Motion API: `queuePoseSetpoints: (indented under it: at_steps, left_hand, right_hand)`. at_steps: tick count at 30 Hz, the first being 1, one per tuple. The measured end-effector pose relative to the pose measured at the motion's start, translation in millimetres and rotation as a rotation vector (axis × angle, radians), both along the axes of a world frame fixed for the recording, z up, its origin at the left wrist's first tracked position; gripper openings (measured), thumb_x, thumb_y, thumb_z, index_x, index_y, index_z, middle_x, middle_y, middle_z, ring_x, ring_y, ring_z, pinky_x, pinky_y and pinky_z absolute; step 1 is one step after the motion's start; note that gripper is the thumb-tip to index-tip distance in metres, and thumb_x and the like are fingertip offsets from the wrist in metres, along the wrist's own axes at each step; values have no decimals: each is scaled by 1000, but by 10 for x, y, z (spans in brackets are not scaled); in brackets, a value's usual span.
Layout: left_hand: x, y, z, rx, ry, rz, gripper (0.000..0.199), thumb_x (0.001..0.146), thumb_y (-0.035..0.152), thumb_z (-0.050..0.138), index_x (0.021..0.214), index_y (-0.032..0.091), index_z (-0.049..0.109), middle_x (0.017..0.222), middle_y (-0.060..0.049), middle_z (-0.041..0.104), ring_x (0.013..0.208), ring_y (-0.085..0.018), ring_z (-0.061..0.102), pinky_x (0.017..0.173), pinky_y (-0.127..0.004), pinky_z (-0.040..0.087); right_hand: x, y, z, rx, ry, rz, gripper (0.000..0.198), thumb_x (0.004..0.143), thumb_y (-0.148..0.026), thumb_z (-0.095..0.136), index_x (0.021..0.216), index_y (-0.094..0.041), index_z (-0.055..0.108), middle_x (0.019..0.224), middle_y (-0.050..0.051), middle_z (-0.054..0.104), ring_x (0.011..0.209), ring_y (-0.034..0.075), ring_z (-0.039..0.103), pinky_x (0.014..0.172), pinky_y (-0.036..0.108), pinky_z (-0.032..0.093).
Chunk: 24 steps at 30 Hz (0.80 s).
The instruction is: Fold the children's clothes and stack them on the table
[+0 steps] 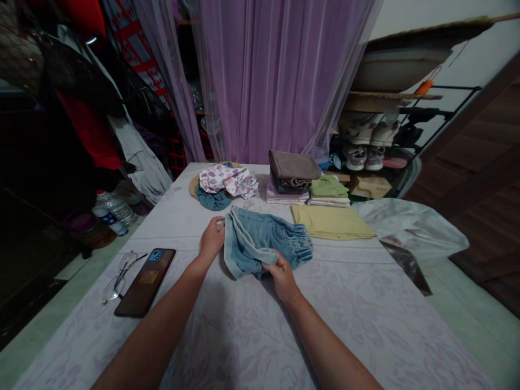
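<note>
A pair of blue denim shorts (260, 230) lies sideways on the table, its gathered elastic waist toward the right and its pale leg hems toward the left. My left hand (212, 238) pinches the hem at the far left corner. Lower down, my right hand (282, 276) grips the edge of the upper leg, which is partly lifted and folded back. Just beyond the waist lies a folded yellow cloth (333, 221).
Behind the shorts sit a loose heap of clothes (227, 181) and folded stacks topped by a brown garment (294, 164) and a green one (329, 186). A phone (145, 283) and eyeglasses (117, 279) lie at left. A plastic bag (422, 227) hangs by the right edge.
</note>
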<state>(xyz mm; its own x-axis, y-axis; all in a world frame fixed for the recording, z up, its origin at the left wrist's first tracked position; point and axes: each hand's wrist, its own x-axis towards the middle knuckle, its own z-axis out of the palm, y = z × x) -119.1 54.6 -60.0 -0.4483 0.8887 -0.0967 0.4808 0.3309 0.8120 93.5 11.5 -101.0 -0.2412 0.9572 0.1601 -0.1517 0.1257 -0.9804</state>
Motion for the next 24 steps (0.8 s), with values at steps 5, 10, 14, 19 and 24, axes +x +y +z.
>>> queuePoseSetpoints:
  at_steps: [5,10,14,19,24]
  left_hand:
    - [-95,-96,-14,-75,433,-205,32,90,29,46,115,24,65,113,-10,71,102,-25,64,82,-30,44]
    - [-109,-118,23,-118,386,-267,35,89,29,46,121,26,63,115,-6,71,103,-23,64,79,-27,44]
    - [-176,-100,-8,-156,239,-309,36,84,30,52,116,22,64,98,-4,73,89,-21,66,72,-25,44]
    - [-149,-102,-20,-148,290,-248,28,80,32,54,101,21,69,81,0,69,77,-19,61,64,-24,40]
    - [-46,-156,46,-118,312,-198,26,84,33,49,98,23,68,85,0,70,78,-18,61,64,-23,39]
  right_hand:
    - [-56,-161,193,472,-562,194,53,70,-16,54,122,-25,64,126,6,66,117,24,59,110,48,34]
    - [268,168,248,608,-703,-329,43,76,-16,46,113,-21,68,122,8,67,117,22,57,105,41,40]
    - [778,582,248,248,-867,-699,35,85,-32,46,107,-16,68,107,13,69,101,25,61,90,39,47]
    - [940,590,313,117,-1104,-694,38,88,-46,50,104,-18,68,101,11,67,89,23,61,78,32,44]
    - [787,427,361,113,-1269,-659,36,92,-49,48,94,-19,68,92,9,67,85,21,60,68,28,37]
